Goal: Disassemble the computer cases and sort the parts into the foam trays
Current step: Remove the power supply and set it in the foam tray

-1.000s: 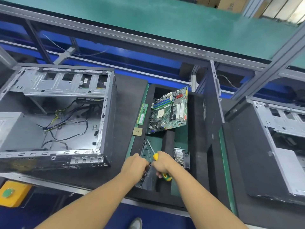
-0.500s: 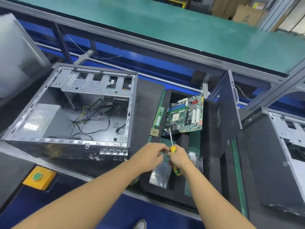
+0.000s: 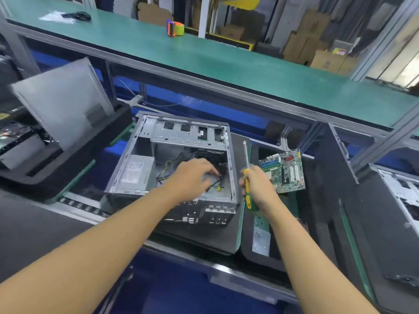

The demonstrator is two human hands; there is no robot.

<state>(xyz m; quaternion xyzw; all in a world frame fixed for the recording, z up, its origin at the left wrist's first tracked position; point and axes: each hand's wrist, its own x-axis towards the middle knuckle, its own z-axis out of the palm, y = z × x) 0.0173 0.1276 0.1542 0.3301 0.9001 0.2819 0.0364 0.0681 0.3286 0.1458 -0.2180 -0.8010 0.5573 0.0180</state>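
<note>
Computer case (image 3: 181, 134) lies on its side with the open face up, on a dark foam pad, at centre of view.
Inside the case: power supply (image 3: 136, 175) at its left end, loose cables (image 3: 167, 168) in the middle, drive bays along the far edge.
Left hand (image 3: 192, 175) reaches into the case, fingers bent down over the cables near the right wall. Cannot tell whether it pinches anything.
Right hand (image 3: 258, 189) is clamped round the yellow-green handle of a screwdriver (image 3: 245, 159), shaft pointing up, just right of the case's right wall.
Hands are apart, with the case wall between them.
Foam tray (image 3: 247, 245) sits directly right of the case. A motherboard (image 3: 283, 171) lies in its far compartment and a metal plate (image 3: 260, 241) in a near slot.
Second foam tray (image 3: 45, 175) sits left of the case, with a grey side panel (image 3: 61, 98) leaning in it.
Another case (image 3: 403, 196) lies well right of the centre case.
Green shelf (image 3: 226, 71) runs behind the case and carries a tape dispenser (image 3: 175, 28).
</note>
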